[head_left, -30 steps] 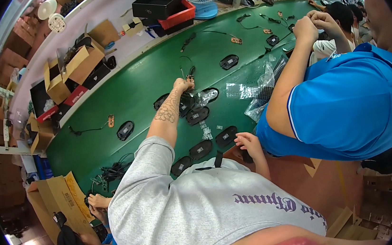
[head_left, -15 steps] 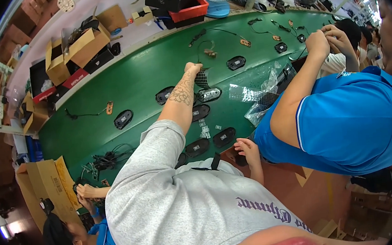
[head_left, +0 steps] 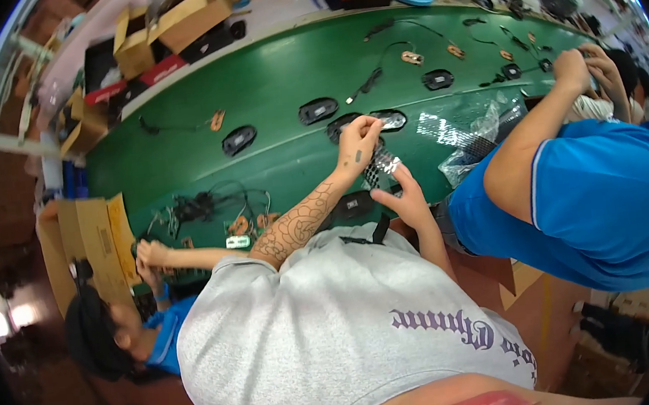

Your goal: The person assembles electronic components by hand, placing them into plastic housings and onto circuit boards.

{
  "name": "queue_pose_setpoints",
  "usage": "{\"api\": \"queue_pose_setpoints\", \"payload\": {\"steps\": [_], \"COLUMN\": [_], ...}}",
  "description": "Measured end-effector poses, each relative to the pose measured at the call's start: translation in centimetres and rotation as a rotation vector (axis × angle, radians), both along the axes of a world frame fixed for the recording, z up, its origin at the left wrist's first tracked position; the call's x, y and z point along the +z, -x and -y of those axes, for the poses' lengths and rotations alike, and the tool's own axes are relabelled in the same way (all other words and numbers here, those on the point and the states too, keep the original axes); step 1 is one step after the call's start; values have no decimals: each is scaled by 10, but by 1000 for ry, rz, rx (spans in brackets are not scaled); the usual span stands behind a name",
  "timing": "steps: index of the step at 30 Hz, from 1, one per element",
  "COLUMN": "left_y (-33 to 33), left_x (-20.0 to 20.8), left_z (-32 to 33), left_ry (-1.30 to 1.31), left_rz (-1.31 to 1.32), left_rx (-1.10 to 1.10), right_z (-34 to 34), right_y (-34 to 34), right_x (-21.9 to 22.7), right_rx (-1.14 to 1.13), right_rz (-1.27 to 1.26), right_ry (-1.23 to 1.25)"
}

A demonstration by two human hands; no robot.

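Note:
My left hand point(head_left: 360, 145) is closed in a pinch just left of a black oval shell with a shiny clear face point(head_left: 392, 120). Whatever sits between its fingertips is too small to make out. Below it, a clear sheet with a black checkered pattern point(head_left: 374, 175) hangs between my hands. My right hand point(head_left: 406, 198) has its fingertips and thumb on the sheet's right and lower edges. A dark oval shell point(head_left: 353, 204) lies under the sheet, partly hidden. Another shell point(head_left: 338, 127) is partly covered by my left hand.
More black oval shells point(head_left: 318, 111) and cables with small orange boards point(head_left: 413, 57) lie along the green bench point(head_left: 176, 143). A checkered sheet point(head_left: 448, 132) rests to the right beside plastic film. A co-worker in blue point(head_left: 601, 197) sits close right, another point(head_left: 156, 327) at left.
My left hand has drawn back from far across the bench to near my right hand. My right hand has risen from the bench edge to the checkered sheet. The view has shifted.

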State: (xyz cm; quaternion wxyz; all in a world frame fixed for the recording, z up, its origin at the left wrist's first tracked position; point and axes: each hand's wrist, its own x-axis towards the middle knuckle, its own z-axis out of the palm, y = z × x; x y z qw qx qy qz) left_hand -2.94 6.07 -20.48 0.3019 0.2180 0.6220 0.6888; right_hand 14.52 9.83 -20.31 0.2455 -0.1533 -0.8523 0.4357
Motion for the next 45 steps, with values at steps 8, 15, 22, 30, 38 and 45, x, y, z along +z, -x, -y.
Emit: {"api": "queue_pose_setpoints", "payload": {"steps": [8, 15, 22, 30, 38, 45], "left_y": [-5, -27, -33, -52, -62, -61], "left_x": [77, 84, 97, 82, 62, 55], "left_z": [91, 148, 165, 158, 145, 140], "left_ry": [4, -107, 170, 181, 343, 243], "left_rz": [170, 158, -446, -326, 12, 85], "left_rx": [36, 151, -4, -173, -375, -533], "right_z": [10, 40, 40, 44, 40, 34], "right_y": [43, 67, 66, 34, 4, -3], "right_x": [56, 90, 96, 73, 66, 56], "right_rx": [34, 284, 237, 161, 150, 163], "right_rz": [38, 92, -277, -236, -50, 67], "right_ry": [754, 697, 10, -331, -377, -361]}}
